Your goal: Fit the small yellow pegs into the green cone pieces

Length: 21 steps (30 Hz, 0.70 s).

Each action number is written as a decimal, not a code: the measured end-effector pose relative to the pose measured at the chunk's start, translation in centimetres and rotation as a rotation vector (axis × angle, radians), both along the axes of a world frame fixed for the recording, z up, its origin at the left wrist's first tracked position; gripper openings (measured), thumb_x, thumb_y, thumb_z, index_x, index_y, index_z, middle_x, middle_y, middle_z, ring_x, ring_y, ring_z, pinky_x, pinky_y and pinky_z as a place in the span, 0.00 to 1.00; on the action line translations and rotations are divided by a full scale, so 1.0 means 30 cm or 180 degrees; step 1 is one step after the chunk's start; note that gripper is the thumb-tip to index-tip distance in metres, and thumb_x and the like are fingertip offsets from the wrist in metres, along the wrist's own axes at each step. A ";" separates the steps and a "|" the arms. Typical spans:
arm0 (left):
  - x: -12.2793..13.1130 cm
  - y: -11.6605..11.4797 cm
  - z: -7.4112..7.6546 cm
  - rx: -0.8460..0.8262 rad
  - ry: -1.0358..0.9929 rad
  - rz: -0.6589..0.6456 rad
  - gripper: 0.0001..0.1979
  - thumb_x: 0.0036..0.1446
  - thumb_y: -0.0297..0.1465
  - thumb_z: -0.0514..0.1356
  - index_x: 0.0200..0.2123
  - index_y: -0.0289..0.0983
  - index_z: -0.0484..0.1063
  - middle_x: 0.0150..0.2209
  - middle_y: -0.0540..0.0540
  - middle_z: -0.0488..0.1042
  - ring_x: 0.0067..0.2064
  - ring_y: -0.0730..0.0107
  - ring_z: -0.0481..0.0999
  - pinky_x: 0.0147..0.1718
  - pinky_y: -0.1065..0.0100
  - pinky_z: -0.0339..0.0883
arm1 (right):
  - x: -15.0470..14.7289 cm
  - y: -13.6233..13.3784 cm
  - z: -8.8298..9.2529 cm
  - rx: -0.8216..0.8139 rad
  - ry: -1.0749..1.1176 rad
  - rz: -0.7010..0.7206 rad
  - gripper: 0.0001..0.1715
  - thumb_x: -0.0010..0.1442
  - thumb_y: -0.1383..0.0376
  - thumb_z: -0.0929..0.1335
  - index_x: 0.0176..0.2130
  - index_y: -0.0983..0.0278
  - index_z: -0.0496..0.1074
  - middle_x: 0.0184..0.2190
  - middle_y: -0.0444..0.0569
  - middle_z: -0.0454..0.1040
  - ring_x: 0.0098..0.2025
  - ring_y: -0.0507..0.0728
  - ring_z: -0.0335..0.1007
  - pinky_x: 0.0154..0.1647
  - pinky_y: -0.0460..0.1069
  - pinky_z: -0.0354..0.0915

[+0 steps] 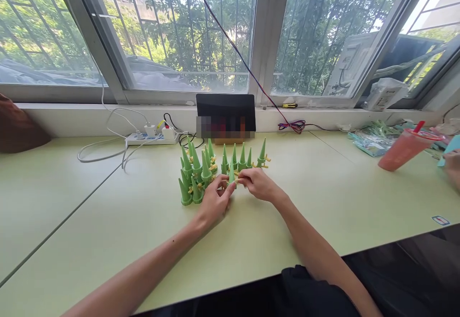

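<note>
My left hand (218, 196) is closed around the base of a green cone (231, 175), which stands upright between both hands. From the right, my right hand (256, 183) pinches a small yellow piece (237, 181) at the side of that cone. Several more green cones (196, 161) with yellow valve-like parts stand in a cluster beyond and to the left of my left hand. Another row of green cones (242, 156) is behind my hands, its rightmost cone (262, 154) leaning slightly, with yellow pieces on its side.
A dark screen (226, 113) stands at the back below the window. White power strip (153, 137) with cables is at back left. A red cup (408, 149) and plastic bags (372, 142) lie right. Another person's hand (452, 160) shows at the right edge.
</note>
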<state>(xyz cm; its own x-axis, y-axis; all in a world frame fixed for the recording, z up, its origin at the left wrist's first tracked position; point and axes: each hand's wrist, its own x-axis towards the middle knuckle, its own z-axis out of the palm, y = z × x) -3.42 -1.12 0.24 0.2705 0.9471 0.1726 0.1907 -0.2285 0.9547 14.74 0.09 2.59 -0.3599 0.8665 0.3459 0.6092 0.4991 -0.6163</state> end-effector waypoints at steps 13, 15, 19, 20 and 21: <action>0.006 0.003 0.001 -0.0047 -0.0183 0.0187 0.22 0.57 0.48 0.59 0.48 0.40 0.65 0.37 0.50 0.66 0.16 0.81 0.65 0.12 0.72 0.61 | -0.015 -0.002 0.000 -0.0069 -0.0082 -0.0121 0.18 0.68 0.66 0.59 0.27 0.64 0.63 0.25 0.45 0.69 0.27 0.51 0.59 0.31 0.46 0.55; 0.009 0.001 0.002 -0.0070 -0.0216 0.0210 0.21 0.57 0.48 0.59 0.46 0.40 0.65 0.34 0.51 0.67 0.16 0.80 0.65 0.12 0.73 0.60 | -0.013 -0.002 0.001 -0.0012 0.0068 -0.0131 0.18 0.68 0.64 0.60 0.26 0.64 0.64 0.22 0.43 0.66 0.25 0.50 0.57 0.29 0.46 0.54; 0.014 -0.003 0.012 -0.0154 -0.0310 0.0235 0.21 0.57 0.49 0.60 0.42 0.38 0.66 0.30 0.51 0.70 0.16 0.80 0.64 0.13 0.74 0.59 | -0.008 -0.006 0.005 -0.0069 0.0407 -0.0053 0.10 0.65 0.62 0.65 0.33 0.64 0.69 0.22 0.41 0.68 0.23 0.49 0.59 0.28 0.45 0.56; 0.015 -0.004 0.015 -0.0179 -0.0340 0.0251 0.21 0.57 0.49 0.60 0.41 0.37 0.66 0.30 0.51 0.70 0.16 0.80 0.63 0.13 0.74 0.59 | -0.007 -0.007 0.006 -0.0088 0.0467 -0.0026 0.08 0.63 0.61 0.67 0.36 0.64 0.70 0.23 0.41 0.69 0.24 0.49 0.60 0.28 0.45 0.57; 0.015 -0.005 0.018 -0.0207 -0.0370 0.0268 0.22 0.56 0.50 0.60 0.41 0.37 0.66 0.30 0.51 0.71 0.15 0.80 0.63 0.13 0.74 0.59 | -0.005 -0.008 0.007 -0.0104 0.0510 -0.0003 0.08 0.62 0.61 0.68 0.37 0.64 0.71 0.24 0.41 0.70 0.24 0.49 0.61 0.28 0.45 0.57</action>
